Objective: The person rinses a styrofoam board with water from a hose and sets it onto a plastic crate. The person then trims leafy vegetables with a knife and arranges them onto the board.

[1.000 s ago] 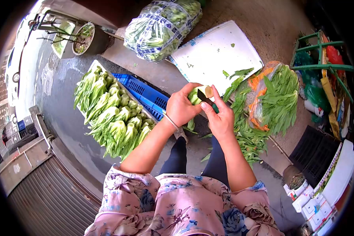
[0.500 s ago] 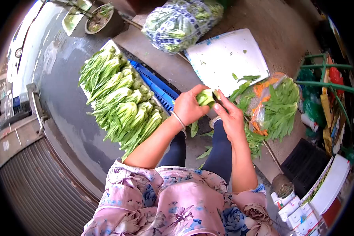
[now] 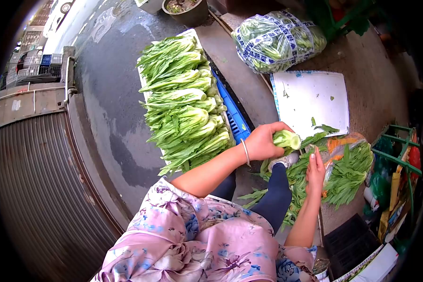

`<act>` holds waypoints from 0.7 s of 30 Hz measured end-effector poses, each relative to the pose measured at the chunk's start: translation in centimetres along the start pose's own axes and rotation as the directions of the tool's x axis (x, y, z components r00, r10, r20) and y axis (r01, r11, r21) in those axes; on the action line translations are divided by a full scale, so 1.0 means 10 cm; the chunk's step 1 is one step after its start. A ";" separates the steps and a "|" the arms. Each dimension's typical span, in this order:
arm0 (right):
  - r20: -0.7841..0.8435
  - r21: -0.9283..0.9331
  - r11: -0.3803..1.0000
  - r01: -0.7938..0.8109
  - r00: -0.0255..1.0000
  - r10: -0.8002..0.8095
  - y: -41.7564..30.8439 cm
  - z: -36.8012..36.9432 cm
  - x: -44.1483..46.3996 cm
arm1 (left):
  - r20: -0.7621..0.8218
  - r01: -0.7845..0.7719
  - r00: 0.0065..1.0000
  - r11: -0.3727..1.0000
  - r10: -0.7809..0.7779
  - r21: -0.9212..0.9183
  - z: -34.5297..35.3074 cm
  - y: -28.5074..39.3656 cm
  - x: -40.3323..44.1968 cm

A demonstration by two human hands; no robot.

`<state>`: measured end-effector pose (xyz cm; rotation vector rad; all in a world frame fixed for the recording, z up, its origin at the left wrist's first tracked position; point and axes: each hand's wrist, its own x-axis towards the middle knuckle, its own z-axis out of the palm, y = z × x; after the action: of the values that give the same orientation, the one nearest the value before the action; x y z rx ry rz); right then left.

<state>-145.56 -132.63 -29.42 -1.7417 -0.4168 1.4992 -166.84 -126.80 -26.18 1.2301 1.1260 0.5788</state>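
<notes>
My left hand [image 3: 264, 142], with a bangle on its wrist, is wrapped round a head of leafy lettuce [image 3: 286, 139]. The pale stem end points right, toward my other hand. A little lower and to the right is my right hand [image 3: 316, 170], apart from the lettuce, its fingers closed and pointing up. Whatever they pinch is too small to make out. Loose green leaves [image 3: 296, 181] lie on the ground beneath both hands. Left of my arm, several lettuce heads [image 3: 185, 105] are lined up in a row, stem ends to the right.
A blue crate [image 3: 235, 110] shows beside the row. Ahead are a taped clear bag of greens [image 3: 279, 41] and a white board [image 3: 312, 101] with leaf scraps. More leaves [image 3: 348, 176] lie by an orange-marked bag. A green frame [image 3: 395, 148] and black crate [image 3: 350, 242] stand right.
My view has turned, so the surroundings sit further right in the picture. My right hand has moved away from the lettuce, while my left hand still grips it.
</notes>
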 end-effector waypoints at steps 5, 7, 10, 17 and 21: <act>0.383 0.026 0.975 0.220 0.899 -0.213 -0.08 0.40 -0.24 | 0.188 0.102 0.980 0.979 -0.068 -0.177 -0.14 0.03 -0.14; 0.351 0.004 0.954 0.301 0.893 -0.283 -0.04 0.48 -0.21 | 0.156 0.046 0.987 0.995 -0.033 -0.084 -0.23 0.09 -0.22; 0.449 -0.064 0.965 0.254 0.871 -0.200 -0.14 0.62 -0.31 | 0.229 0.134 0.967 0.987 -0.111 -0.088 -0.41 0.18 -0.38; 0.708 -0.102 0.543 0.834 0.444 -0.549 -0.53 1.09 -0.57 | 0.287 0.264 0.927 0.964 -0.242 -0.040 -0.95 0.63 -0.77; 0.593 -0.119 0.617 0.778 0.554 -0.584 -0.56 1.07 -0.37 | 0.152 0.250 0.954 0.965 -0.260 0.078 -1.26 0.89 -0.77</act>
<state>-155.21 -127.89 -22.71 -1.1305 -1.5801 1.2645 -179.25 -125.32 -14.28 1.1367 1.1479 0.2472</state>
